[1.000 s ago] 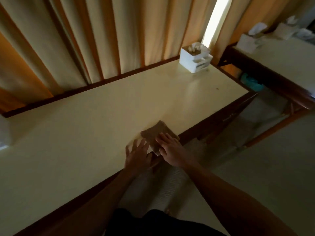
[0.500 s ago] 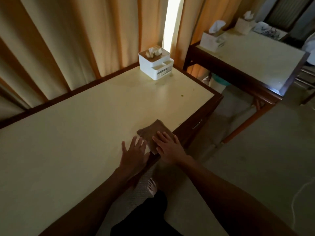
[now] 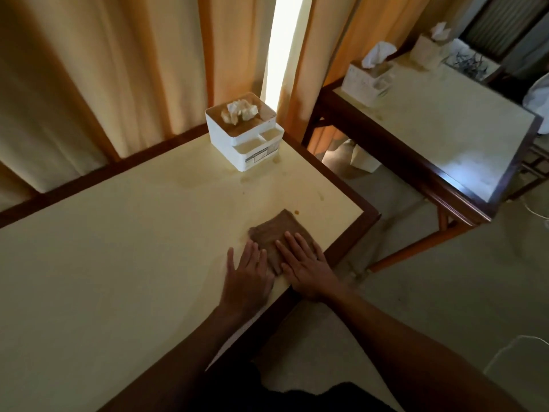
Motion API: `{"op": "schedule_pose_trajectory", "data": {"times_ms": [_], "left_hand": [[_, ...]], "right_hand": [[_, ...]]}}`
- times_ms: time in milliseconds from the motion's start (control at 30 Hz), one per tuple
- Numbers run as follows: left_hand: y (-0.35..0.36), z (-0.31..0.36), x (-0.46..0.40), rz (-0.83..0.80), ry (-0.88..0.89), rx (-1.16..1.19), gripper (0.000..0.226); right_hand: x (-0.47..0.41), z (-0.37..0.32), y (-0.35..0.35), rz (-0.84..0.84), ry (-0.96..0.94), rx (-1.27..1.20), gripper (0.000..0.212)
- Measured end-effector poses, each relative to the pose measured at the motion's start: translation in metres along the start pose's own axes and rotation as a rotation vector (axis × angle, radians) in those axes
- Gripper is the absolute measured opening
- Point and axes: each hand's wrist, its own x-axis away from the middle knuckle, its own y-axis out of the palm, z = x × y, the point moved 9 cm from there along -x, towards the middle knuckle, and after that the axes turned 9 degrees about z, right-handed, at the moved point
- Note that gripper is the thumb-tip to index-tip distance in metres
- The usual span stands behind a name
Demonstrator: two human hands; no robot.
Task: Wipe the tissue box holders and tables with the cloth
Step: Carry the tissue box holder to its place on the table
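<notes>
1. Cloth (image 3: pixel 274 233): a folded brown square lying flat on the near table (image 3: pixel 118 248), close to its front right corner and just inside the dark wooden edge.
2. Right hand (image 3: pixel 306 269): its fingers (image 3: pixel 292 245) are straight and spread, pressing down on the near half of the cloth; nothing is gripped.
3. Left hand (image 3: pixel 248 273): flat on the table just beside the cloth, fingers straight, their tips at the cloth's left edge; it holds nothing.
4. Tissue box holder (image 3: pixel 245 130): white, at the table's far right corner, straight ahead of the fingers and well apart from the cloth.
5. Small brown spots (image 3: pixel 296 212) lie just beyond the cloth's far corner; a forward push would likely meet them first, the right hand being better placed to drive it.
6. Second table (image 3: pixel 445 129): to the right, carrying further holders.
</notes>
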Motion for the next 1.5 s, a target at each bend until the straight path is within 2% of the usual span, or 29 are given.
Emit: {"op": "schedule_pose_trajectory", "data": {"times_ms": [167,333,567,667,767,867,967,1100,1233,1267,1367,1500], "left_hand": [[0.001,0.006,-0.024,0.05,-0.001,0.003,0.064],[-0.002,0.011,-0.034,0.124,-0.089,-0.041,0.057],[0.005,0.026,-0.077,0.092,-0.172,-0.044,0.054],[0.006,0.033,-0.092,0.124,-0.216,-0.035,0.052],[-0.002,0.036,-0.102,0.244,-0.259,0.019,0.047],[-0.025,0.019,-0.109,0.453,-0.39,0.157,0.039],[-0.047,-0.017,-0.116,0.624,-0.564,0.278,0.033],[-0.06,-0.072,-0.13,0.577,-0.948,0.472,0.019],[-0.066,-0.112,-0.146,0.63,-1.226,0.806,0.016],[-0.067,-0.117,-0.151,0.648,-1.274,0.878,0.017],[-0.064,-0.127,-0.164,0.654,-1.384,0.994,0.015],[-0.054,-0.131,-0.177,0.682,-1.448,1.117,0.017]], "right_hand": [[-0.017,0.023,-0.013,-0.028,-0.03,-0.02,0.063],[-0.019,0.029,-0.017,0.026,-0.068,0.022,0.065],[-0.044,0.075,-0.037,-0.031,-0.076,0.07,0.065],[-0.055,0.081,-0.052,-0.062,-0.128,-0.005,0.06],[-0.079,0.087,-0.075,0.017,-0.124,-0.22,0.049],[-0.11,0.092,-0.1,0.13,-0.076,-0.485,0.042],[-0.145,0.096,-0.123,0.199,-0.001,-0.626,0.037],[-0.195,0.099,-0.145,0.207,0.134,-0.752,0.04],[-0.268,0.116,-0.122,0.171,0.268,-0.89,0.066],[-0.281,0.116,-0.12,0.146,0.285,-0.899,0.067],[-0.285,0.1,-0.146,0.07,0.281,-0.901,0.042],[-0.296,0.093,-0.147,0.005,0.236,-0.969,0.031]]}}
